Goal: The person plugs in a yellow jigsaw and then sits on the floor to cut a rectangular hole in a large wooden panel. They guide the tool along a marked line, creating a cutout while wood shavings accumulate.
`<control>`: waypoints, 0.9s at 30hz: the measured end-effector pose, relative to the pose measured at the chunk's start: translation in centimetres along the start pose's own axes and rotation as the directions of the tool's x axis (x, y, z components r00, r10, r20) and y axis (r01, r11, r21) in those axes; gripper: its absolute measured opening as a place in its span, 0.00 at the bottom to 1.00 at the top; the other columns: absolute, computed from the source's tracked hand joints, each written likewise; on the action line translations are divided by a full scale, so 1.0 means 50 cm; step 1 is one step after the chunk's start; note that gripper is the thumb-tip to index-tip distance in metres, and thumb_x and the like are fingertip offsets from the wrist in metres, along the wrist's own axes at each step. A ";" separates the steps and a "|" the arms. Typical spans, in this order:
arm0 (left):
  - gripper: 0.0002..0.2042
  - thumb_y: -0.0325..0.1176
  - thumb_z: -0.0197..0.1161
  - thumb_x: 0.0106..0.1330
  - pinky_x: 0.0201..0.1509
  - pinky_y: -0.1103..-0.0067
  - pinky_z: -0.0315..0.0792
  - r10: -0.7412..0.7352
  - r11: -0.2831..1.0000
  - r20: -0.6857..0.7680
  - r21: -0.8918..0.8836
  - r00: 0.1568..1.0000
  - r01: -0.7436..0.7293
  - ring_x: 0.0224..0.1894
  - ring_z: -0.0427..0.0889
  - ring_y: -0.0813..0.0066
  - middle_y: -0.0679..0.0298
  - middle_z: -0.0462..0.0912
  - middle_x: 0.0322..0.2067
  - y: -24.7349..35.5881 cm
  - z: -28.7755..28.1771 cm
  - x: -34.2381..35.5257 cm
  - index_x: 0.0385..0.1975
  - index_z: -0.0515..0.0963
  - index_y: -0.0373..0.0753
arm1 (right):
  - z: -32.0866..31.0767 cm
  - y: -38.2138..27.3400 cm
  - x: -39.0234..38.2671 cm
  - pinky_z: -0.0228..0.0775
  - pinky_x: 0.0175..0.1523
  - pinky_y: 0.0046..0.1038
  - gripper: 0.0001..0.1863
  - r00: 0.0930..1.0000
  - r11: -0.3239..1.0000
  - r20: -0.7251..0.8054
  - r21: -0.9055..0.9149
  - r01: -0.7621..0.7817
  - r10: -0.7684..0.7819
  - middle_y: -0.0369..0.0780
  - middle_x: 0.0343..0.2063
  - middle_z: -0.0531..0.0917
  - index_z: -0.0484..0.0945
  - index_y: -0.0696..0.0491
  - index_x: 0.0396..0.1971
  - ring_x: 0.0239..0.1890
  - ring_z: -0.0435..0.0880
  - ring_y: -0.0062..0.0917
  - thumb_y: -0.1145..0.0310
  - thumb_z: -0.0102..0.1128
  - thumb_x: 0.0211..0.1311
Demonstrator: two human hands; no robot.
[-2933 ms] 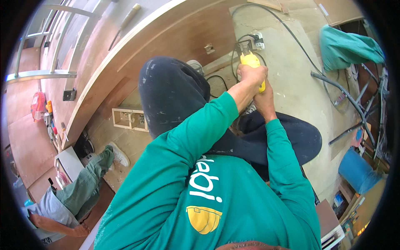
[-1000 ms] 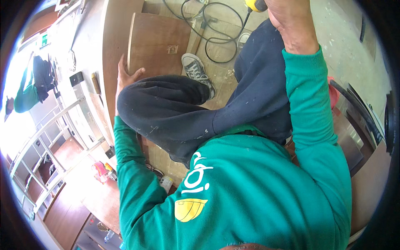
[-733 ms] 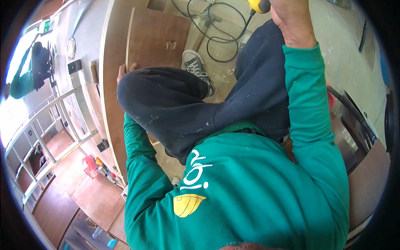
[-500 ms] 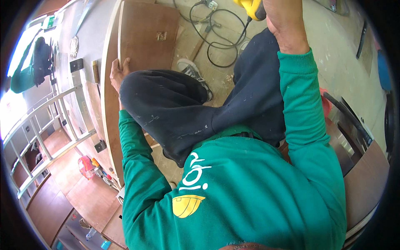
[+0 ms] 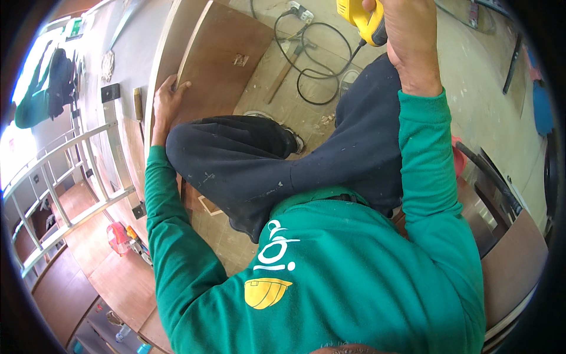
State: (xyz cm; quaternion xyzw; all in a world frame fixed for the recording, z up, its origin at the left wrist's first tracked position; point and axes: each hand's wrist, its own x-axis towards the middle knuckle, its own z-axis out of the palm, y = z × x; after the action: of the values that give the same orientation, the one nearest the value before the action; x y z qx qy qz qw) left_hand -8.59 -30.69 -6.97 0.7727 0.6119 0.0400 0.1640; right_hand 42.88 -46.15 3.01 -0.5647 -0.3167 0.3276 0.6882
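The yellow power drill sits at the top edge of the view, above the raised dark-trousered knee, wrapped in the right hand, whose fingers curl tight around its grip. Its black cord loops over the dusty floor beside it. The left hand lies spread, fingers hooked over the edge of a brown plywood panel. A metal ladder stands off to the left.

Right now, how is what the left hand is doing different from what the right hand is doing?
The left hand rests with fingers spread on the edge of the brown wooden panel; the right hand is closed around the yellow power tool. The left hand reaches out to the person's left side, low beside the knee; the right hand is stretched straight ahead. Both come out of green sleeves.
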 end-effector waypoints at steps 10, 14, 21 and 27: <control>0.28 0.51 0.78 0.68 0.51 0.62 0.82 0.024 0.998 0.183 -0.065 0.983 -0.012 0.44 0.92 0.56 0.46 0.93 0.44 -0.092 0.003 -0.049 0.59 0.86 0.36 | 0.014 0.015 -0.005 0.71 0.31 0.25 0.03 1.000 0.999 0.014 -0.041 -0.018 0.019 0.33 0.23 0.83 0.85 0.56 0.32 0.24 0.80 0.19 0.74 0.67 0.61; 0.24 0.51 0.77 0.68 0.53 0.55 0.81 0.049 0.989 0.168 0.127 0.985 -0.071 0.47 0.91 0.44 0.47 0.92 0.42 -0.049 0.000 -0.049 0.49 0.85 0.34 | 0.011 0.019 -0.009 0.72 0.32 0.23 0.04 0.996 0.996 0.074 -0.082 -0.039 0.046 0.34 0.25 0.84 0.85 0.56 0.34 0.25 0.81 0.18 0.71 0.68 0.62; 0.16 0.36 0.69 0.69 0.50 0.60 0.83 0.314 0.726 0.051 0.631 0.948 -0.274 0.52 0.86 0.54 0.58 0.84 0.49 0.020 0.002 -0.051 0.52 0.78 0.39 | 0.031 0.047 -0.043 0.75 0.37 0.27 0.12 0.979 0.984 0.140 0.077 -0.160 0.148 0.35 0.33 0.87 0.87 0.60 0.43 0.30 0.82 0.18 0.74 0.74 0.61; 0.29 0.51 0.64 0.78 0.71 0.61 0.75 0.044 0.889 0.741 0.277 0.670 -0.365 0.63 0.84 0.50 0.44 0.86 0.57 0.229 0.266 -0.034 0.63 0.79 0.29 | 0.045 0.034 -0.056 0.75 0.38 0.26 0.13 0.984 0.991 0.123 -0.040 -0.126 0.130 0.37 0.36 0.87 0.86 0.62 0.44 0.29 0.81 0.20 0.76 0.73 0.60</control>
State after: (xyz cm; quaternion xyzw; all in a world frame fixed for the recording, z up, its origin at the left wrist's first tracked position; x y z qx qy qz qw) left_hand 5.16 -37.32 -15.79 0.8076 0.4002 -0.3728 0.2205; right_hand 39.25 -46.90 1.53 -0.5729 -0.3275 0.4007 0.6355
